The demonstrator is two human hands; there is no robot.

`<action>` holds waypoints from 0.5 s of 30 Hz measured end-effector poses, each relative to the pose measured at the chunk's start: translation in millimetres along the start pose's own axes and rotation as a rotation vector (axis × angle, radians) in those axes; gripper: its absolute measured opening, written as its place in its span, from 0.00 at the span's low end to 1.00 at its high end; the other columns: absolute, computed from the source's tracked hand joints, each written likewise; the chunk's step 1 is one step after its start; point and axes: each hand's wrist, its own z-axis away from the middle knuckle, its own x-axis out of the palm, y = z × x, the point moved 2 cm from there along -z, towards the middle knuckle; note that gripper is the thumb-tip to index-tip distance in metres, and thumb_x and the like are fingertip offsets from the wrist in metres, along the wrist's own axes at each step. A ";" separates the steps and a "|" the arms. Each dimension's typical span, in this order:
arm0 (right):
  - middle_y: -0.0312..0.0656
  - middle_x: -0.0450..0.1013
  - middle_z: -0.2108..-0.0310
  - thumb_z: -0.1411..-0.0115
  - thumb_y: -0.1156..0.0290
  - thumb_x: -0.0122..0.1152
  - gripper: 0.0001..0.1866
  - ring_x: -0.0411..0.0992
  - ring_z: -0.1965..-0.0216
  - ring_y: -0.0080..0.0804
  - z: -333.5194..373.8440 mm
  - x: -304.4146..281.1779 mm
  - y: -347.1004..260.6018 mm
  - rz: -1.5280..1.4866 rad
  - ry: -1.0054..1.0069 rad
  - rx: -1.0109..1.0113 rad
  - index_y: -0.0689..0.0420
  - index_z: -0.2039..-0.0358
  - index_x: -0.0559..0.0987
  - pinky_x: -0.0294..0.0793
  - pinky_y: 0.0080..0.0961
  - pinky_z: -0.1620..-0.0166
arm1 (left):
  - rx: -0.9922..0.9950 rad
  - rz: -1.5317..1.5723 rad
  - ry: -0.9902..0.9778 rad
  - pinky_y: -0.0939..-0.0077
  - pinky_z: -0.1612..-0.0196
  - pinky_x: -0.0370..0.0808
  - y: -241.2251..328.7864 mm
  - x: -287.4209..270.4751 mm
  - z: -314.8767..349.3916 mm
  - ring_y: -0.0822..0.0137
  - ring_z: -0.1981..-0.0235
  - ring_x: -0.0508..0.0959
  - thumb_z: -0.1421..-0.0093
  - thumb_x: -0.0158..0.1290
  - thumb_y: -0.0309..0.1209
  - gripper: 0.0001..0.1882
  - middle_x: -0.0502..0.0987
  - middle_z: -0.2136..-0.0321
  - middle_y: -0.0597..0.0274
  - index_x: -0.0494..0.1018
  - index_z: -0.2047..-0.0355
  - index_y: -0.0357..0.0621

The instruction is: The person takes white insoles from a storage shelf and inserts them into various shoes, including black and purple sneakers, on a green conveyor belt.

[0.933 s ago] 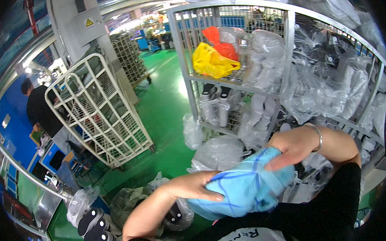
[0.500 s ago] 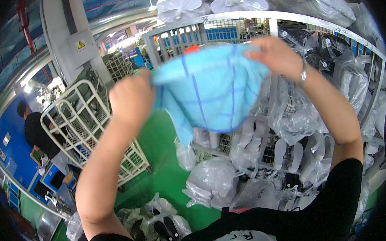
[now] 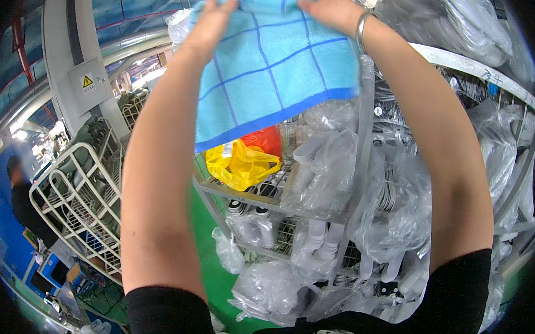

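Observation:
Raised high in front of me, a light-blue towel (image 3: 268, 63) with dark-blue grid lines and a blue border hangs down, spread between both hands. My left hand (image 3: 210, 26) is closed on its upper left part. The fingers of my right hand (image 3: 333, 7) pinch the upper edge on the other side. Behind the towel's lower edge, on a rack shelf, lie a yellow plastic bag (image 3: 240, 165) and a red bag (image 3: 266, 141). The towel hides the upper middle of the rack.
The grey metal rack (image 3: 357, 123) holds plastic-wrapped shoe soles (image 3: 389, 186) and bagged parts. To the left stands a cream wire cart (image 3: 76, 186) beside a pillar (image 3: 73, 39). A person in black (image 3: 29, 207) is at the far left. Green floor (image 3: 199, 224) shows below.
Both hands have risen with the towel, which now hangs flatter and more spread out. My view has shifted, bringing the yellow bag into sight and the rack nearer.

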 end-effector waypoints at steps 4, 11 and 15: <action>0.53 0.69 0.65 0.47 0.46 0.36 0.30 0.65 0.58 0.46 26.1 -3.4 -25.8 0.462 -0.091 -0.191 0.61 0.67 0.75 0.61 0.35 0.53 | -0.162 -0.193 -0.192 0.67 0.44 0.47 -57.2 36.4 -29.0 0.57 0.46 0.54 0.47 0.35 0.56 0.35 0.54 0.46 0.52 0.52 0.45 0.47; 0.48 0.71 0.70 0.48 0.64 0.49 0.14 0.69 0.63 0.33 3.5 3.1 -8.6 0.342 -0.513 0.098 0.63 0.69 0.73 0.67 0.25 0.60 | -0.066 -0.855 -0.016 0.65 0.53 0.61 -89.5 30.3 -63.0 0.51 0.56 0.67 0.47 0.32 0.51 0.28 0.69 0.59 0.48 0.71 0.64 0.41; 0.46 0.70 0.75 0.47 0.43 0.37 0.31 0.68 0.73 0.35 8.8 9.6 20.4 0.227 -0.268 0.090 0.61 0.71 0.73 0.65 0.30 0.66 | -0.041 -0.738 0.504 0.52 0.51 0.55 -60.7 39.1 7.2 0.56 0.53 0.63 0.49 0.41 0.43 0.23 0.66 0.58 0.48 0.67 0.60 0.38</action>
